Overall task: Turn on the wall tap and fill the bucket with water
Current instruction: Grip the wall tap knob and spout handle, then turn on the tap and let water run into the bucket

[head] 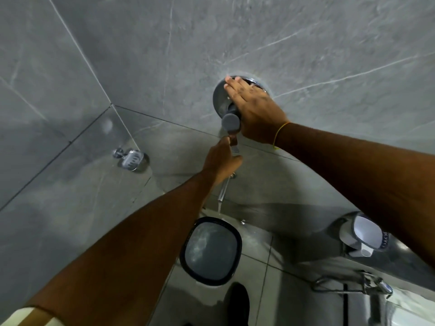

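Note:
A round chrome wall mixer plate (220, 97) sits on the grey tiled wall, with a grey knob (230, 121) and a lever (234, 144) hanging below it. My right hand (253, 107) lies flat over the plate, fingers spread, palm beside the knob. My left hand (222, 158) pinches the lever between thumb and fingers. Under my left hand a chrome spout (223, 190) releases a thin stream of water. It falls into the dark-rimmed bucket (188, 245) on the floor, which holds water.
A chrome soap dish (131, 158) is fixed to the left wall near the corner. A white mug with a handle (363, 234) stands at the right. A chrome tap fitting (374, 283) is at the lower right. My foot (236, 302) is near the bucket.

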Motion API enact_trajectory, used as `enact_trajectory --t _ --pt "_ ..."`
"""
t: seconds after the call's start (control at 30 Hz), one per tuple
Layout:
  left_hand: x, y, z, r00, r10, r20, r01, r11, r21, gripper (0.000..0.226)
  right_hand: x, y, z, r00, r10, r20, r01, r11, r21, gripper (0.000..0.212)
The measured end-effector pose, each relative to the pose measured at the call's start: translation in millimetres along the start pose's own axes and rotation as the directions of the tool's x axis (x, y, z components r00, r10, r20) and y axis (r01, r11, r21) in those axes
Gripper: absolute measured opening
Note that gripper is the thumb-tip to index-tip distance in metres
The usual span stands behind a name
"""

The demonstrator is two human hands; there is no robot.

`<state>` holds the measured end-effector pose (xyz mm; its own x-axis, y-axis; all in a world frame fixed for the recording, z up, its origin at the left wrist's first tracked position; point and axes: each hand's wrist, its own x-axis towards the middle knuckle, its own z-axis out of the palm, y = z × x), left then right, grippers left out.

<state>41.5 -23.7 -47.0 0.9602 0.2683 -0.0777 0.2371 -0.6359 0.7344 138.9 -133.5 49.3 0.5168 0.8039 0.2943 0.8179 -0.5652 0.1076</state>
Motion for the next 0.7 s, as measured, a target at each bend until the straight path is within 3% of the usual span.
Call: enact_trajectory --t 0.7 --pt "-0.9 -3.4 0.4 0.997 0.069 -0.019 -0.067 0.994 0.089 0.056 -0.8 2.9 1.9 0.999 -0.028 0.028 0.028 1.000 0.010 0.081"
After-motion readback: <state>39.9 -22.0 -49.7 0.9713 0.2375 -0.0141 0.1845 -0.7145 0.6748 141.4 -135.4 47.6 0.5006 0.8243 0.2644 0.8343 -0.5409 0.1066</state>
